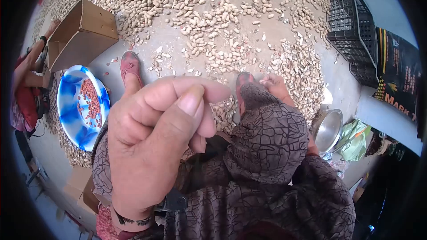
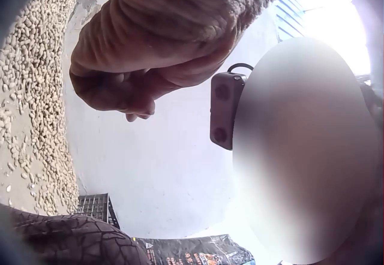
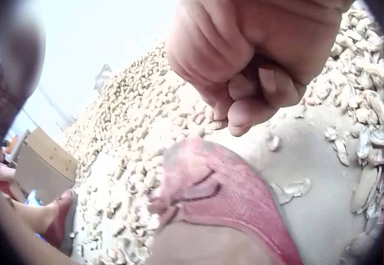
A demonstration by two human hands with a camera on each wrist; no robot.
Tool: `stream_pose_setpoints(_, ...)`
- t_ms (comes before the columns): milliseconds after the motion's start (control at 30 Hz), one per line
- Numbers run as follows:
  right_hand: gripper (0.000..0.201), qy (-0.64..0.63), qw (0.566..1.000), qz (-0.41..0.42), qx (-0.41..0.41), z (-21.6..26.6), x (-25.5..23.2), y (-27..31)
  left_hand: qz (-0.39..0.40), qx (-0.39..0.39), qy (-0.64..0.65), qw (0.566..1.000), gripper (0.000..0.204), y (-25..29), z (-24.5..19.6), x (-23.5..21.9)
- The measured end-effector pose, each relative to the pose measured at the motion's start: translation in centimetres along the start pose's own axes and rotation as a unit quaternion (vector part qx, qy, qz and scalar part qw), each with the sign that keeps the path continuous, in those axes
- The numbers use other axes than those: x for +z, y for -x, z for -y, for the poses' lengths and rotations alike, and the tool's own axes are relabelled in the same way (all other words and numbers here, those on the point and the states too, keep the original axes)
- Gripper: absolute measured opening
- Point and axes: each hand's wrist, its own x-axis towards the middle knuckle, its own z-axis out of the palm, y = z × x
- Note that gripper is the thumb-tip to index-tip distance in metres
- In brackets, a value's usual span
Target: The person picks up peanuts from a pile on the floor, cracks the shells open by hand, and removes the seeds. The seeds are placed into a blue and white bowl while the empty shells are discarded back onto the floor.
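My left hand [image 1: 155,133] is raised close to the head camera, its thumb laid against the curled index finger; nothing shows between them. The left wrist view has the same hand [image 2: 162,43] with its fingers bent inward, a pale wall behind. Low by my right shoe [image 1: 244,80], my right hand [image 1: 276,86] hovers beside a heap of empty peanut shells [image 1: 302,69]. In the right wrist view its fingers [image 3: 255,110] curl toward the palm, above the red shoe [image 3: 222,187]. Unshelled peanuts [image 1: 218,18] are spread over the floor in front of me.
A blue-and-white basin [image 1: 66,120] with shelled peanuts [image 1: 90,95] stands left, near a cardboard box [image 1: 95,22]. Another person's arm [image 1: 33,55] is beyond it. On the right are black crates [image 1: 347,18], a black sack [image 1: 400,75] and a metal bowl [image 1: 328,129].
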Motion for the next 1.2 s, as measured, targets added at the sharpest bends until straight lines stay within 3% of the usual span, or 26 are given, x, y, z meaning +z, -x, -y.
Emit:
stream_pose_setpoints(67,0.012,-0.011,0.999,0.031,0.013,3.4,-1.6,1.0,-0.011,-0.008,0.05,0.999,0.029,0.1,-0.1,0.4)
stream_pose_setpoints(133,0.012,-0.037,0.999,0.027,-0.026,6.7,-2.9,1.9,0.023,-0.004,0.05,0.999,0.028,0.1,-0.1,0.2)
stream_pose_setpoints(233,0.01,-0.172,0.978,0.102,-0.053,12.0,-4.7,3.6,0.043,0.011,0.047,0.998,0.024,-0.3,1.1,0.0)
stream_pose_setpoints(467,0.017,-0.123,0.964,0.141,-0.19,24.8,-6.8,10.0,0.061,0.061,0.021,0.996,0.026,-1.0,3.4,1.7)
stream_pose_setpoints(600,0.013,-0.066,0.964,0.146,-0.212,29.8,-6.2,14.1,0.081,0.099,0.068,0.989,0.027,-0.9,3.4,2.4)
stream_pose_setpoints(800,0.012,-0.005,0.956,0.156,-0.25,33.4,-3.2,17.8,0.147,0.198,0.142,0.959,0.024,0.1,2.3,2.2)
stream_pose_setpoints(933,0.009,-0.015,0.952,0.146,-0.268,33.7,-1.9,18.2,0.115,0.229,0.154,0.954,0.017,0.3,2.2,1.5)
stream_pose_setpoints(1033,0.011,-0.108,0.936,0.195,-0.272,33.0,-1.0,17.6,0.091,0.251,0.11,0.957,0.013,0.7,1.9,0.5)
stream_pose_setpoints(1200,0.02,-0.123,0.936,0.208,-0.255,32.7,-0.8,18.0,0.055,0.29,-0.071,0.953,0.008,1.6,1.8,-0.3)
